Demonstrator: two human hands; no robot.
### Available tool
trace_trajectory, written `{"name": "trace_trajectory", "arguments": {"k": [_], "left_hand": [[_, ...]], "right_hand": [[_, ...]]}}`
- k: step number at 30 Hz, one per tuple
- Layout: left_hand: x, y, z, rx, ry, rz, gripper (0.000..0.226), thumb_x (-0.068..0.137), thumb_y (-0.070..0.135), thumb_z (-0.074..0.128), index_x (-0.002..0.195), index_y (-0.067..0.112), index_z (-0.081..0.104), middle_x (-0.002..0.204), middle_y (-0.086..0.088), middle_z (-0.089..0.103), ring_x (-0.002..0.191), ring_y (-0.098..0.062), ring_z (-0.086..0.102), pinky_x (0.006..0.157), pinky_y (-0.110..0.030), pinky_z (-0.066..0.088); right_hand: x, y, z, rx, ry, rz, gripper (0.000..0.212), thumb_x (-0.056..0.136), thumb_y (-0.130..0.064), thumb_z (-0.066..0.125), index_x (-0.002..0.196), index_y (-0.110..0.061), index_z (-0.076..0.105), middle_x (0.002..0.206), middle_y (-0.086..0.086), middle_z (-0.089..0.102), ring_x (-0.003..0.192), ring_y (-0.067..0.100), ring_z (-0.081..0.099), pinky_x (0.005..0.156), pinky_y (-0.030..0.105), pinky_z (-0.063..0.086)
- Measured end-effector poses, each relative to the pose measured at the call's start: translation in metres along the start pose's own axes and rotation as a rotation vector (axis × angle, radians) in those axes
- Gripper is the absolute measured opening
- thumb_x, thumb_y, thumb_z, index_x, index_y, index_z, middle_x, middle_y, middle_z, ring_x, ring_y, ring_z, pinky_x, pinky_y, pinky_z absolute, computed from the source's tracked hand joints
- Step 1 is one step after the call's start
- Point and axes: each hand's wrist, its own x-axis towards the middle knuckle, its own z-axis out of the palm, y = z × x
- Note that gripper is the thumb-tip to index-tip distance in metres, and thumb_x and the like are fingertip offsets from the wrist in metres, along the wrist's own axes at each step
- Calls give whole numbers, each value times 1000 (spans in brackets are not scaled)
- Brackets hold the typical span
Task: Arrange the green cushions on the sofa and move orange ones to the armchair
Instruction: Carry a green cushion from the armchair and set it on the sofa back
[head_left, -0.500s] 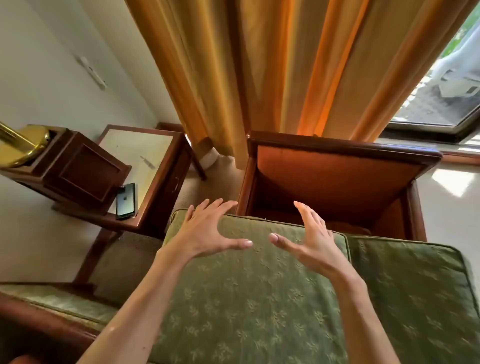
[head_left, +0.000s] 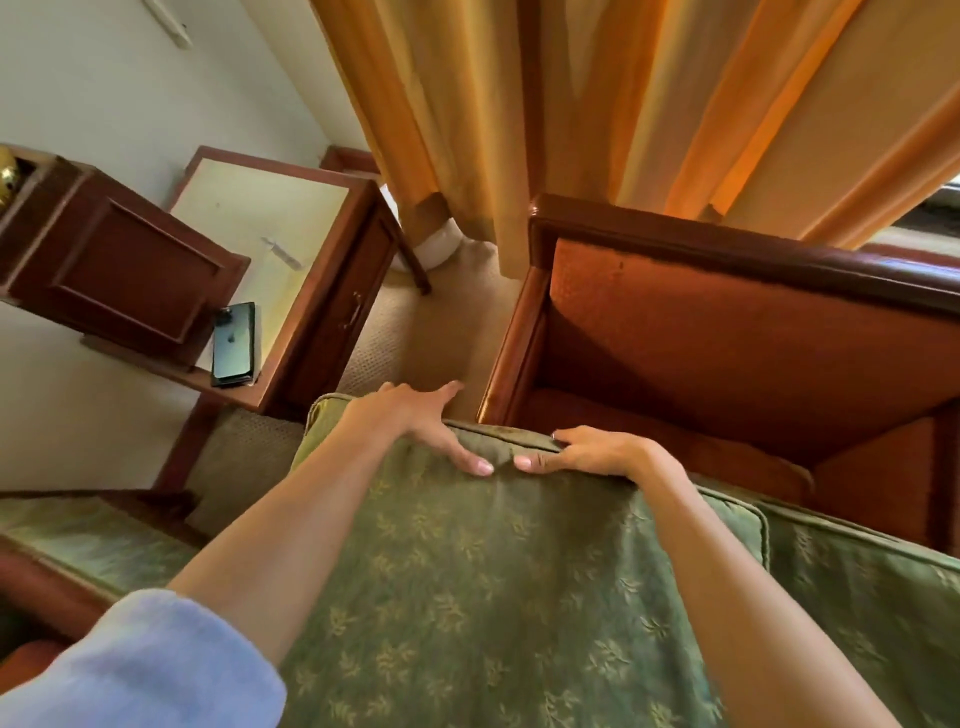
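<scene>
Left hand (head_left: 415, 421): centre of frame, laid over the far edge of the green cushion (head_left: 493, 571), thumb pressed on the near face, fingers reaching past the rim; grasping.
Right hand (head_left: 592, 451): just right of centre, fingers curled over the same far edge, thumb on the fabric; grasping too, thumbs nearly touching.
Green cushion: fills the lower centre, leaf-patterned, held by its upper edge.
Second green cushion (head_left: 862, 587): lower right, just beside the held one, edges touching or nearly so.
Sofa (head_left: 62, 540): green seat strip with wooden frame at lower left; how the cushions sit against it, not clear from here.
Armchair (head_left: 727, 332): right of centre, orange upholstery, wooden frame, seat bare of loose cushions as far as visible.
Table (head_left: 270, 239): upper left, pale top; phone (head_left: 234, 345) lying near its edge beside a wooden box (head_left: 119, 270).
Curtain (head_left: 597, 114): top centre, orange-gold, hanging behind the armchair.
Progress: likely early to middle; green cushions being set in place, none clearly finished.
Left to do: orange cushions, none in view, not yet on the armchair.
</scene>
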Motion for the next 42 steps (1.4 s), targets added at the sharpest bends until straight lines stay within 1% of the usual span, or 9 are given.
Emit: {"name": "trace_trajectory", "arguments": {"k": [4,7,12,17,21,26,30,34,42], "left_hand": [[-12,10,-17,6,-204,-25,157,31,87,82,154,52,-10,169,-1,7,152,-40,18,115,-62,29],[-39,6,-21,56,-208,23,146,30,86,83,156,47,21,166,2,23,149,-36,27,113,-61,33],[-116,-16,-4,105,86,241,114,42,88,77,138,33,53,143,1,44,134,-29,37,114,-51,29],[-240,-41,0,-152,443,448,75,41,77,87,92,28,61,90,12,65,82,-8,61,74,-31,50],[-291,-48,29,9,811,518,90,40,86,77,107,30,51,105,15,55,96,-10,51,93,-36,41],[-252,-47,61,70,909,527,115,52,84,73,144,27,34,137,2,43,130,-23,38,119,-42,19],[-265,-21,50,193,894,521,122,60,80,73,155,26,19,155,-8,31,145,-32,22,124,-54,8],[-272,15,75,412,954,458,127,68,71,76,158,8,11,160,-13,24,149,-31,19,125,-50,4],[-269,-71,74,46,1020,387,132,47,86,75,153,27,23,151,1,39,142,-22,31,126,-42,3]], "right_hand": [[-22,-6,10,36,4,-54,115,42,-87,77,137,-27,55,134,-4,62,116,18,62,103,38,48],[-49,-15,28,78,136,-151,89,35,-88,79,107,-36,70,101,-12,75,92,10,71,88,39,57],[-123,-45,54,-129,456,-222,83,39,-98,64,88,-31,63,88,-13,69,82,10,64,81,39,54],[-235,-87,71,-213,735,-378,71,47,-89,72,82,-29,62,77,-12,66,72,5,60,70,36,52],[-284,-95,99,-439,959,-417,77,49,-96,60,89,-30,50,87,-15,57,85,9,52,80,34,39],[-258,-82,134,-469,1128,-328,101,52,-96,58,120,-22,52,113,-5,52,110,22,48,97,42,35],[-274,-102,123,-523,982,-280,121,53,-85,69,147,-18,32,134,5,46,127,29,40,111,51,28],[-259,-120,142,-659,1010,-371,88,81,-44,78,147,-8,30,142,8,44,133,30,41,111,47,31],[-288,5,112,-509,1026,-287,119,45,-78,76,141,-25,32,138,-5,45,131,20,38,115,39,24]]}}
